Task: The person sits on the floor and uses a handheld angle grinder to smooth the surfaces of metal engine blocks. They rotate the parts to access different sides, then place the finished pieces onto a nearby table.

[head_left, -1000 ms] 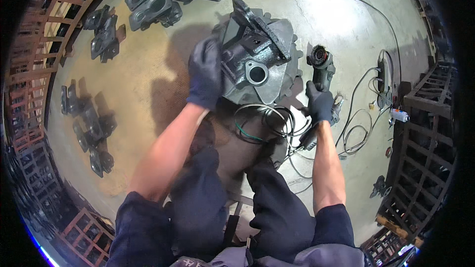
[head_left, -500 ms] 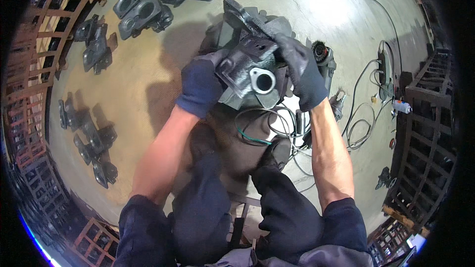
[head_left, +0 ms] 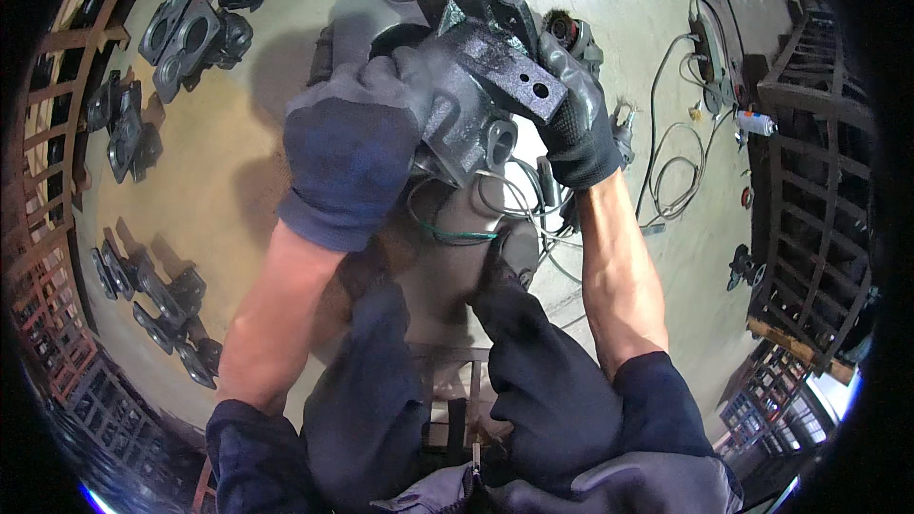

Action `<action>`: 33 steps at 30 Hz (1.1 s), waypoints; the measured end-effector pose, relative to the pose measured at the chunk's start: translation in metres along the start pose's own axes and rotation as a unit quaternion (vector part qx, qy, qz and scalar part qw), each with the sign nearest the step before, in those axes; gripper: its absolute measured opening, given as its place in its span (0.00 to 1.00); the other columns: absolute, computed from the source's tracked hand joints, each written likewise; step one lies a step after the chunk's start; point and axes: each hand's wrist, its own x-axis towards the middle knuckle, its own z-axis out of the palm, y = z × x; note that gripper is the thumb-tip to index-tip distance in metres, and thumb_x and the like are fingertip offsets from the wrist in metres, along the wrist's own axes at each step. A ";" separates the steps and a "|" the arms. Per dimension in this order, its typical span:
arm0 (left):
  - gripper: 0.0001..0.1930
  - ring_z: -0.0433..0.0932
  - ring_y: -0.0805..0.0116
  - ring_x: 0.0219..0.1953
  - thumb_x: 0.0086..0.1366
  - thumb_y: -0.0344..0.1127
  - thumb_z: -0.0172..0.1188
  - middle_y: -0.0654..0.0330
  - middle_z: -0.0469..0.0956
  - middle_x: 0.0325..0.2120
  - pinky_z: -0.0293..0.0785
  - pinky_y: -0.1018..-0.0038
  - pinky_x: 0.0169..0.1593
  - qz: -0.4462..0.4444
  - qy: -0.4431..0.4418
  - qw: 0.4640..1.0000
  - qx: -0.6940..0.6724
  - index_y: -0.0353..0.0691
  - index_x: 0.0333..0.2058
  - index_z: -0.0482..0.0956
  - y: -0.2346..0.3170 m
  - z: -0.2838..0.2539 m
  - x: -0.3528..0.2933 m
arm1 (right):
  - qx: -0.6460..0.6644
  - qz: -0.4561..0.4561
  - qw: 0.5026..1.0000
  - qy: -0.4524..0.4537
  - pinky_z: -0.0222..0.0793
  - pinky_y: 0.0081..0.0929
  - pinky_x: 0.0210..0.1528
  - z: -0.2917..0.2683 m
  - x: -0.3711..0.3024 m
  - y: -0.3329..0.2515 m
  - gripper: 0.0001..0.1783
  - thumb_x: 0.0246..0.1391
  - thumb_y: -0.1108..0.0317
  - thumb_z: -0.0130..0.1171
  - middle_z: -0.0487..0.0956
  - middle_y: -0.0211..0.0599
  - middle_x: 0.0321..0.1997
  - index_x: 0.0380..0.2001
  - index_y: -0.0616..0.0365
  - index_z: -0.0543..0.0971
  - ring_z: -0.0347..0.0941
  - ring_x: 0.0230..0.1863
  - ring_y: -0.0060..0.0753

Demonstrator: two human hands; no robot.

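A large dark metal casting (head_left: 466,100), with a flat flange at its far end, a two-holed block and a round port, is held up between my gloved hands. My left hand (head_left: 357,128), in a dark blue and grey work glove, grips its left side with curled fingers. Along the right side, my right hand (head_left: 576,114) closes on the casting's edge; its fingertips are partly hidden behind the metal. Beneath the casting is a grey support (head_left: 367,9), mostly covered. A power tool with a round wire brush (head_left: 562,30) lies just beyond my right hand.
Several similar castings (head_left: 190,33) stand on the floor at the left. Cables (head_left: 681,171) loop over the floor at the right, near a power strip (head_left: 709,52) and a spray can (head_left: 757,124). Slatted metal crates (head_left: 814,181) line the right, with more crates (head_left: 48,181) on the left.
The casting has been lifted and turned, so its port now faces right and the two-holed block shows. My left hand has come nearer. The whole view has shifted.
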 end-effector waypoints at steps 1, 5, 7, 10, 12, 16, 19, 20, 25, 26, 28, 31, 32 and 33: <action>0.13 0.81 0.65 0.30 0.60 0.38 0.60 0.61 0.76 0.25 0.76 0.66 0.25 0.009 0.006 1.000 0.013 0.41 0.42 0.78 0.000 -0.001 0.000 | 0.003 0.011 1.000 0.001 0.70 0.27 0.45 -0.002 -0.004 -0.002 0.24 0.71 0.53 0.45 0.77 0.32 0.40 0.53 0.62 0.77 0.72 0.41 0.23; 0.14 0.79 0.65 0.28 0.60 0.38 0.59 0.62 0.75 0.25 0.75 0.67 0.23 0.040 0.038 0.998 0.044 0.42 0.43 0.78 0.001 0.002 0.001 | 0.064 0.037 0.997 0.003 0.79 0.26 0.50 -0.006 -0.008 0.003 0.17 0.73 0.65 0.46 0.83 0.37 0.50 0.56 0.62 0.76 0.80 0.46 0.25; 0.18 0.81 0.59 0.30 0.59 0.36 0.58 0.58 0.79 0.33 0.76 0.63 0.28 0.029 -0.004 0.999 0.039 0.43 0.49 0.77 0.005 -0.003 0.001 | -0.034 -0.037 0.999 0.005 0.79 0.24 0.49 -0.007 -0.009 0.005 0.16 0.73 0.67 0.47 0.82 0.37 0.50 0.56 0.62 0.76 0.80 0.46 0.25; 0.20 0.81 0.56 0.30 0.59 0.35 0.57 0.56 0.82 0.36 0.76 0.61 0.30 0.017 -0.032 0.999 0.035 0.44 0.52 0.77 0.011 -0.002 0.003 | 0.095 -0.009 0.995 0.019 0.80 0.22 0.48 -0.009 -0.009 0.013 0.16 0.71 0.70 0.48 0.82 0.37 0.50 0.57 0.62 0.76 0.80 0.46 0.25; 0.20 0.81 0.56 0.29 0.59 0.34 0.58 0.57 0.81 0.35 0.76 0.61 0.29 0.013 -0.041 0.998 0.039 0.44 0.52 0.77 0.012 -0.004 0.004 | 0.181 0.042 0.982 0.029 0.78 0.23 0.48 -0.004 -0.007 0.007 0.17 0.72 0.68 0.47 0.82 0.36 0.50 0.57 0.62 0.76 0.79 0.46 0.24; 0.20 0.80 0.57 0.28 0.58 0.34 0.58 0.57 0.81 0.33 0.76 0.63 0.28 0.020 -0.047 0.998 0.031 0.45 0.51 0.78 0.013 -0.010 0.011 | 0.113 0.061 0.991 0.045 0.75 0.24 0.48 -0.002 -0.011 0.001 0.20 0.73 0.61 0.46 0.83 0.35 0.48 0.58 0.61 0.76 0.77 0.44 0.21; 0.20 0.80 0.58 0.28 0.57 0.33 0.59 0.58 0.80 0.32 0.76 0.63 0.27 0.024 -0.032 0.999 0.025 0.45 0.50 0.78 0.016 -0.009 0.015 | 0.037 0.017 0.999 0.035 0.75 0.23 0.46 -0.007 -0.012 0.001 0.19 0.73 0.61 0.46 0.83 0.35 0.47 0.57 0.60 0.76 0.77 0.43 0.21; 0.20 0.80 0.59 0.28 0.56 0.33 0.60 0.58 0.80 0.31 0.75 0.63 0.27 0.024 -0.025 0.999 0.027 0.45 0.50 0.78 0.016 -0.009 0.016 | 0.015 -0.001 1.000 0.027 0.74 0.23 0.46 -0.007 -0.011 0.000 0.19 0.73 0.62 0.46 0.83 0.35 0.47 0.57 0.60 0.76 0.78 0.43 0.20; 0.15 0.77 0.67 0.22 0.62 0.51 0.62 0.66 0.71 0.21 0.71 0.67 0.20 0.049 0.023 0.998 0.036 0.47 0.38 0.78 0.016 -0.008 0.017 | -0.043 -0.008 0.998 0.036 0.77 0.25 0.47 -0.010 -0.010 0.009 0.21 0.68 0.65 0.55 0.81 0.34 0.47 0.60 0.62 0.73 0.79 0.47 0.27; 0.16 0.76 0.67 0.22 0.62 0.53 0.62 0.66 0.71 0.21 0.70 0.67 0.20 0.046 0.004 0.998 0.031 0.47 0.38 0.78 0.018 -0.010 0.018 | 0.018 0.003 0.999 0.040 0.79 0.26 0.48 -0.011 -0.012 0.011 0.23 0.65 0.68 0.60 0.81 0.34 0.49 0.61 0.62 0.71 0.79 0.49 0.29; 0.18 0.76 0.67 0.21 0.61 0.55 0.62 0.66 0.70 0.20 0.70 0.67 0.20 0.035 0.035 0.997 0.055 0.47 0.38 0.78 0.020 -0.003 0.014 | 0.117 -0.010 0.991 0.065 0.79 0.29 0.49 -0.019 -0.022 0.034 0.22 0.69 0.62 0.56 0.81 0.35 0.49 0.61 0.63 0.72 0.79 0.50 0.30; 0.18 0.77 0.67 0.20 0.61 0.56 0.63 0.65 0.71 0.20 0.70 0.66 0.20 0.028 0.047 0.997 0.056 0.47 0.36 0.78 0.019 -0.004 0.018 | -0.054 -0.023 0.997 0.050 0.77 0.34 0.53 -0.033 -0.045 0.020 0.32 0.71 0.45 0.47 0.80 0.38 0.48 0.61 0.64 0.72 0.80 0.49 0.35; 0.18 0.77 0.68 0.20 0.61 0.56 0.63 0.65 0.71 0.20 0.71 0.66 0.20 0.028 0.044 0.997 0.053 0.47 0.35 0.79 0.020 -0.006 0.018 | 0.033 0.051 0.997 0.051 0.77 0.32 0.52 -0.034 -0.056 0.016 0.31 0.69 0.47 0.50 0.81 0.40 0.47 0.59 0.65 0.73 0.80 0.47 0.35; 0.18 0.77 0.68 0.20 0.61 0.55 0.63 0.65 0.71 0.20 0.71 0.66 0.20 0.024 0.031 0.998 0.043 0.47 0.35 0.79 0.019 -0.004 0.016 | 0.118 0.126 0.983 0.064 0.76 0.30 0.51 -0.033 -0.066 0.012 0.29 0.68 0.50 0.54 0.81 0.42 0.46 0.58 0.66 0.73 0.80 0.45 0.35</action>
